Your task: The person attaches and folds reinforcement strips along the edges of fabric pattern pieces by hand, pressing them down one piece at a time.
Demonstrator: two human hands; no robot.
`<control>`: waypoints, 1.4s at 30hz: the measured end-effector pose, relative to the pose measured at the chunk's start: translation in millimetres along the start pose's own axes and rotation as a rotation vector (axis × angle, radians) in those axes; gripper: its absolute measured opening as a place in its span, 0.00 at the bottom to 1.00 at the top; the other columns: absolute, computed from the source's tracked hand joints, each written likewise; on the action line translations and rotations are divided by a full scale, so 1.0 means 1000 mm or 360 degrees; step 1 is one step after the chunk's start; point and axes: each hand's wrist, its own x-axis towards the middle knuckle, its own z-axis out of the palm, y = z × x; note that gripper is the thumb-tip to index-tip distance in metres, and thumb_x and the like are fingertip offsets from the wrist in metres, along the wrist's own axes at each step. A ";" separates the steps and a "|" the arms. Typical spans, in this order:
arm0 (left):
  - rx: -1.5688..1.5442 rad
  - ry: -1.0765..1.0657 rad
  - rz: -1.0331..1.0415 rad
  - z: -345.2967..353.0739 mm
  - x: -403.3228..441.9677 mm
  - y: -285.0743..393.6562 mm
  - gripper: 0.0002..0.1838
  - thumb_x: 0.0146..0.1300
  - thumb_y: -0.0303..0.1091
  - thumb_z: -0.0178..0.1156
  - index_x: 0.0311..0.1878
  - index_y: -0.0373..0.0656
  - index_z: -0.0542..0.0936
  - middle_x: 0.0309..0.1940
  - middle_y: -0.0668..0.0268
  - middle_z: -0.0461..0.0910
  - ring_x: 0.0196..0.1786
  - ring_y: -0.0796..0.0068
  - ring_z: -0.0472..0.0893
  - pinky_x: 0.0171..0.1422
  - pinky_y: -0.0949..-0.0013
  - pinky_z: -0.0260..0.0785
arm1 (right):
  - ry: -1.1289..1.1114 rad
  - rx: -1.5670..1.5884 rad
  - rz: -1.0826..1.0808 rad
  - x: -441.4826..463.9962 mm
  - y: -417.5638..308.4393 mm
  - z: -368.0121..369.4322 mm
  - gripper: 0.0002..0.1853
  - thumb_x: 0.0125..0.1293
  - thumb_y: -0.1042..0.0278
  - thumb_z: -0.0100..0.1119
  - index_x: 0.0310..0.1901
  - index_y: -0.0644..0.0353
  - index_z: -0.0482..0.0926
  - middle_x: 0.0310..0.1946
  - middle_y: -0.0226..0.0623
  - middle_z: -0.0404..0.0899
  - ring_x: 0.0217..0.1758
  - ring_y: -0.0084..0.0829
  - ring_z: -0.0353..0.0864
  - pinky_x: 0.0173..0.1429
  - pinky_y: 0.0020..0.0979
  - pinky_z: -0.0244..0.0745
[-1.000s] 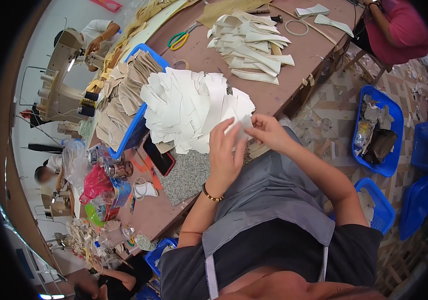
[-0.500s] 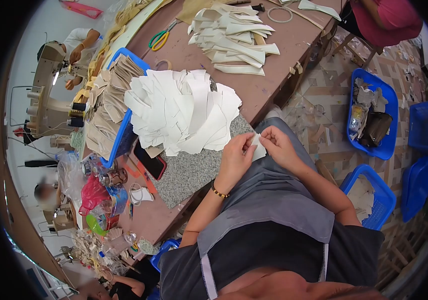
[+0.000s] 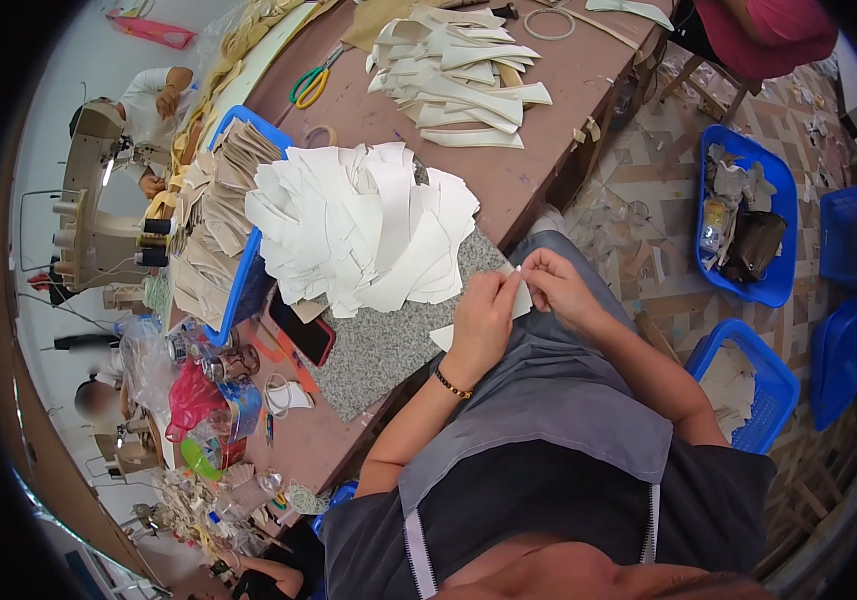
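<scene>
A white cut piece [image 3: 522,301] of flat sheet material, perhaps leather, is held above my lap. My left hand [image 3: 486,318] is closed on it, and one end of the piece shows on the left side of that hand. My right hand [image 3: 561,290] pinches at the upper right edge of the same piece, its fingertips close to the left ones. Just beyond the hands, a big heap of white cut pieces [image 3: 359,225] lies over a grey speckled slab [image 3: 374,350].
On the table [image 3: 344,110] are another pile of pale strips [image 3: 459,75], green-and-yellow scissors [image 3: 314,82] and a phone [image 3: 301,328]. A blue basket [image 3: 239,300] holds beige pieces. To the right, blue bins [image 3: 784,270] stand on the floor. Co-workers sit nearby.
My left hand has shifted slightly right and turned, and more of the white piece now shows beside it. My right hand stays at the piece's edge. The view has shifted a little.
</scene>
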 end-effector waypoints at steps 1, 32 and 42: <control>0.0035 -0.0036 0.0041 -0.001 0.000 0.001 0.19 0.51 0.17 0.61 0.49 0.33 0.80 0.38 0.56 0.75 0.41 0.57 0.77 0.41 0.61 0.71 | -0.0007 -0.0057 0.0030 0.002 -0.004 -0.001 0.09 0.72 0.65 0.54 0.36 0.60 0.72 0.22 0.27 0.71 0.18 0.16 0.67 0.20 0.21 0.59; 0.0096 -0.0231 0.0140 -0.019 -0.015 -0.016 0.24 0.50 0.17 0.57 0.55 0.35 0.77 0.37 0.57 0.74 0.39 0.57 0.76 0.41 0.60 0.72 | 0.0123 -0.0522 -0.0326 0.028 0.021 0.000 0.20 0.75 0.57 0.53 0.25 0.58 0.68 0.22 0.19 0.63 0.26 0.12 0.59 0.27 0.24 0.58; 0.0080 -0.0276 0.0151 -0.028 -0.021 -0.024 0.24 0.51 0.19 0.58 0.55 0.36 0.78 0.37 0.59 0.75 0.39 0.58 0.76 0.39 0.61 0.72 | 0.0176 -0.0550 -0.0332 0.038 0.032 -0.011 0.21 0.75 0.56 0.53 0.24 0.58 0.70 0.19 0.19 0.64 0.24 0.13 0.61 0.26 0.25 0.58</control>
